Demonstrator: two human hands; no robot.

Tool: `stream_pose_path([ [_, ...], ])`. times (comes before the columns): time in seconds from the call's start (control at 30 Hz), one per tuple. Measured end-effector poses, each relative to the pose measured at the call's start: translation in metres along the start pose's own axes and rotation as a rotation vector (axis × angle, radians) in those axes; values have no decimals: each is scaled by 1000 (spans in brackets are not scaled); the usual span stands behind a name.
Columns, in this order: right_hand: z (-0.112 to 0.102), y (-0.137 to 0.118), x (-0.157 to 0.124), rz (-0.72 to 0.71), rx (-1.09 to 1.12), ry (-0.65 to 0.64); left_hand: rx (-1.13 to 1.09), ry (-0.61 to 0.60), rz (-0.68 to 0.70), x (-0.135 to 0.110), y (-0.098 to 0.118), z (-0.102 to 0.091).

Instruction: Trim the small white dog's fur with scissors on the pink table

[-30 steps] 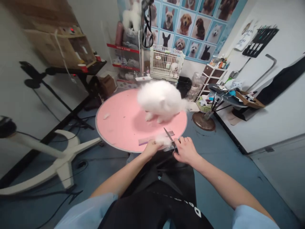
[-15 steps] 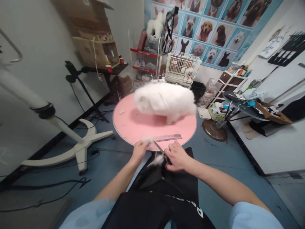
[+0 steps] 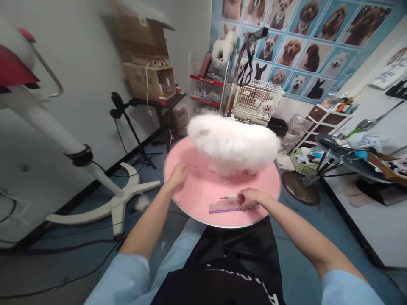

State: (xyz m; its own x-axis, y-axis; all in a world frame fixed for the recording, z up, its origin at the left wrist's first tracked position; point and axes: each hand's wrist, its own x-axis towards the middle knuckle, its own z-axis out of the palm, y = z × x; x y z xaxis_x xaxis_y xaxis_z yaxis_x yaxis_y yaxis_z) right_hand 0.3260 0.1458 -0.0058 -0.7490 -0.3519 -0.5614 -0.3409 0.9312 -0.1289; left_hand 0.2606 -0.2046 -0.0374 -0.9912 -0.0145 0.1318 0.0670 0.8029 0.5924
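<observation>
A fluffy white dog (image 3: 233, 144) stands on the round pink grooming table (image 3: 190, 190). My left hand (image 3: 178, 174) rests on the table's left part, fingers loosely spread, holding nothing. My right hand (image 3: 251, 197) is closed near the front edge, on top of a purple comb (image 3: 222, 206) that lies flat; thin scissors (image 3: 227, 198) poke out from its fingers. A tuft of white fur (image 3: 142, 202) drifts over the floor left of the table.
A white dryer stand (image 3: 104, 199) with cables is on the floor to the left. A wire cage (image 3: 256, 101) and shelves stand behind the table. A cluttered side table (image 3: 349, 159) is at the right.
My left hand moved from the fur clump at the front edge to the table's left part. A fur tuft now falls to the floor. My right hand moved onto the comb.
</observation>
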Motion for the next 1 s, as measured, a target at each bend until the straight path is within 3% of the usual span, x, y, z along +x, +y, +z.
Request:
stream_pose_path([
  [0.13, 8, -12, -10, -11, -43, 9, 91, -256, 316, 52, 35, 68],
  [0.27, 19, -21, -18, -61, -121, 48, 166, -362, 536, 68, 51, 97],
  [0.4, 30, -18, -29, -113, -163, 155, 163, -333, 605, 61, 55, 93],
  [0.5, 50, 0, -54, 35, -129, 296, 264, -371, 602, 46, 57, 81],
  [0.57, 70, 10, -71, 223, -60, 512, 305, -435, 608, 33, 62, 72],
  [0.63, 90, 6, -76, 401, 46, 840, 303, -495, 592, 21, 72, 67],
  [0.7, 99, -16, -63, 449, 153, 1159, 290, -535, 538, 9, 86, 66],
  [0.73, 97, -30, -51, 401, 193, 1276, 281, -543, 503, 5, 94, 66],
  [0.83, 75, -65, -6, 260, 307, 1287, 224, -568, 435, -4, 114, 68],
  [0.93, 50, -63, 22, 501, 622, 1243, 184, -610, 466, -6, 124, 68],
  [1.0, 40, -52, 29, 637, 988, 1259, 189, -620, 499, -5, 127, 68],
])
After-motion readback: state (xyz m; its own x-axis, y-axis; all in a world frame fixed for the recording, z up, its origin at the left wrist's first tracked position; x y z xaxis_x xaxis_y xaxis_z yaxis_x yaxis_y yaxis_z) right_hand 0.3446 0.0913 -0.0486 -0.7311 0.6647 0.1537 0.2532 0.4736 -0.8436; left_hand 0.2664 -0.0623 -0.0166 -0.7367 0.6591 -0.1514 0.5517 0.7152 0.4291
